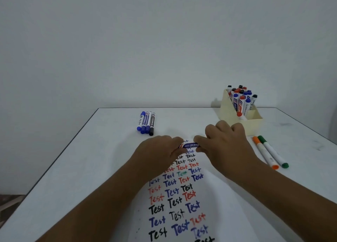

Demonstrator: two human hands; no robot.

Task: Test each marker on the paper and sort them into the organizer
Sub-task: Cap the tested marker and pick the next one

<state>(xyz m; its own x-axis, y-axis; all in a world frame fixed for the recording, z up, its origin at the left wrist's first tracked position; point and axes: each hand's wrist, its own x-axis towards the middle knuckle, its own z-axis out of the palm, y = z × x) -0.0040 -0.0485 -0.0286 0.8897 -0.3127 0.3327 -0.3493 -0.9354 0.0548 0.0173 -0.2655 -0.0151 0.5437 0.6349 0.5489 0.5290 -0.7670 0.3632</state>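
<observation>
Head view, single frame. Cream organizer (254, 125) stood at the far right of the white desk (91, 159). Its tall rear compartment was packed with upright markers (241, 99), caps red, blue and black; exact count could not be read because they overlap. One red-capped marker (240, 114) leaned into the lower front compartment.

Loose markers on the desk: four lay side by side at far centre-left (145, 122), three blue-capped and one black-capped, touching one another. Two thinner white-barrelled pens lay near the right edge, one orange (265, 153) and one green (273, 152), just beside each other.

Both hands met over the far end of the paper (175, 205). The left hand (156, 154) and right hand (224, 143) each had fingers curled round one end of a single blue-labelled marker (189, 145), held level just above the sheet. Whether its cap was on could not be told.

The paper carried rows of the word "Test" in black, blue, red and one green.
</observation>
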